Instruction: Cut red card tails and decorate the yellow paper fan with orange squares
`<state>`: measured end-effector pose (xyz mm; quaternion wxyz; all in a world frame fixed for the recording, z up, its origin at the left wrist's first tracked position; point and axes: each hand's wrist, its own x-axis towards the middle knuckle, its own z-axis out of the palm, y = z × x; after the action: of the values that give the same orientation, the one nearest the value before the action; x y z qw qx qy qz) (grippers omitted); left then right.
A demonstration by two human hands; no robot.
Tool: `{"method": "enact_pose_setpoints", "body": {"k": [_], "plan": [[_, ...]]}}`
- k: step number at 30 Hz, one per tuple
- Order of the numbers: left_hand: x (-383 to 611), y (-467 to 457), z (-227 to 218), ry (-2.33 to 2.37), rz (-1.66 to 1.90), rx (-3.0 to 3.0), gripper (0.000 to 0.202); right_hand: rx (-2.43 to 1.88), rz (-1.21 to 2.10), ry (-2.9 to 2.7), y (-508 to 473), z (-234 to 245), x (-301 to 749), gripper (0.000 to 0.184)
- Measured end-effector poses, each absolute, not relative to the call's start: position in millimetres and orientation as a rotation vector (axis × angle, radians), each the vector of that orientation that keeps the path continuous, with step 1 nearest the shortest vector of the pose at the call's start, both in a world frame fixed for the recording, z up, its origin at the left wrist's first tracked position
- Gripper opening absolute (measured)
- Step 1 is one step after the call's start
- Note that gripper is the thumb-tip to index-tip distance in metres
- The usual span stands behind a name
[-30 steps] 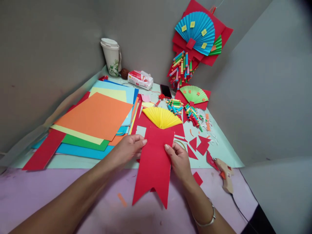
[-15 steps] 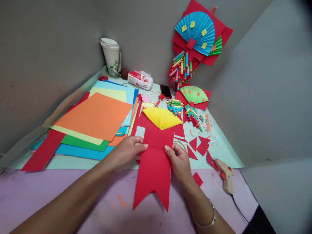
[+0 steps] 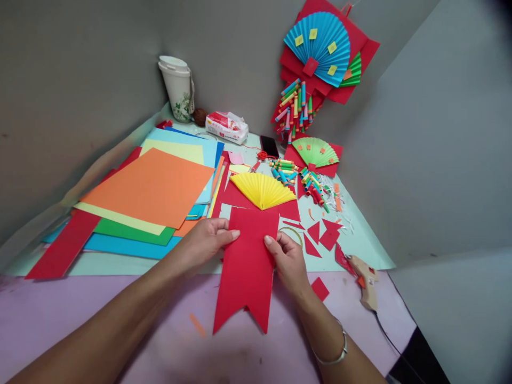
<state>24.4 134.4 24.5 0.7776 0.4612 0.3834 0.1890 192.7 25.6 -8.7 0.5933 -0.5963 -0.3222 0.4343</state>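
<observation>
Between my hands is a red paper banner (image 3: 247,272) with a V-shaped notch cut into its near end. My left hand (image 3: 212,240) pinches its left edge, thumb on top. On the right edge, my right hand (image 3: 290,261) grips it the same way; the fingers underneath are partly hidden. Just beyond the banner's far end lies a yellow pleated paper fan (image 3: 263,191) on a red paper piece (image 3: 286,209). Farther back and to the right, a light green pleated fan (image 3: 315,151) rests on red paper, with small rolled paper tubes (image 3: 314,186) near it.
Stacked coloured sheets (image 3: 148,186) cover the left side. A hot glue gun (image 3: 366,280) lies at right, its cord trailing forward. Red scraps (image 3: 314,233) are scattered nearby. Behind stand a lidded cup (image 3: 176,88), a tissue pack (image 3: 226,127), a phone (image 3: 269,146) and a hanging fan decoration (image 3: 318,50).
The whole view has shifted slightly, so things appear a little higher and farther left. Both hands still hold the red banner, which looks slightly shorter as its tilt has changed.
</observation>
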Motion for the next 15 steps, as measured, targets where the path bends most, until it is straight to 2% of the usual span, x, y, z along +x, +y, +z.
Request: {"method": "enact_pose_setpoints", "body": {"k": [15], "plan": [[23.2,139.5,24.8,0.774,0.387,0.962,0.020,-1.397,0.972,-0.786,26.7,-10.4,196.8,0.033]]}}
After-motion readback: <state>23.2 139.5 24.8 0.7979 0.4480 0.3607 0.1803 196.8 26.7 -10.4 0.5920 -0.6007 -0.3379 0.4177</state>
